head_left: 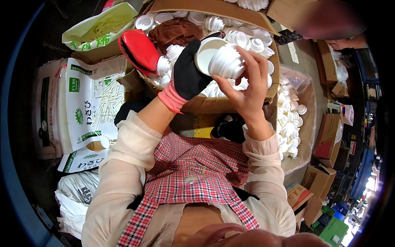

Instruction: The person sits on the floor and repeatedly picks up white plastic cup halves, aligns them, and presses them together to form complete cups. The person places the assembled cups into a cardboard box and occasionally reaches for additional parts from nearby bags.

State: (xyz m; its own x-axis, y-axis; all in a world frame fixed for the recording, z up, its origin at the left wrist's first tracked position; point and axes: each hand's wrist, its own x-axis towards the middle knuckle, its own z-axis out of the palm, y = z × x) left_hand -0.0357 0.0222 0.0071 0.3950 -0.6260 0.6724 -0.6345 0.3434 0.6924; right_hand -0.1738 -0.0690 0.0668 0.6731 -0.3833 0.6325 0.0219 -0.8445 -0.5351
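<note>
My left hand (190, 70), in a black glove with a pink cuff, is closed around a white round plastic piece with a wide hollow mouth (202, 55). In my bare right hand (251, 84) is a white stepped plastic piece (225, 62), pinched between thumb and fingers. The two pieces overlap in view, right up against each other; whether they touch I cannot tell. Both hands are above an open cardboard box (230, 105) heaped with similar white plastic parts (240, 39). A brown cloth (177, 33) and a red pouch-like thing (140, 50) lie on its left side.
To the right stands a lined box of small white parts (289, 127). At left, thin white sticks (109, 96) lie on a printed sack (78, 123), below an open bag of pale strips (103, 31). Another person's hand (343, 43) shows at upper right, near cartons (327, 133).
</note>
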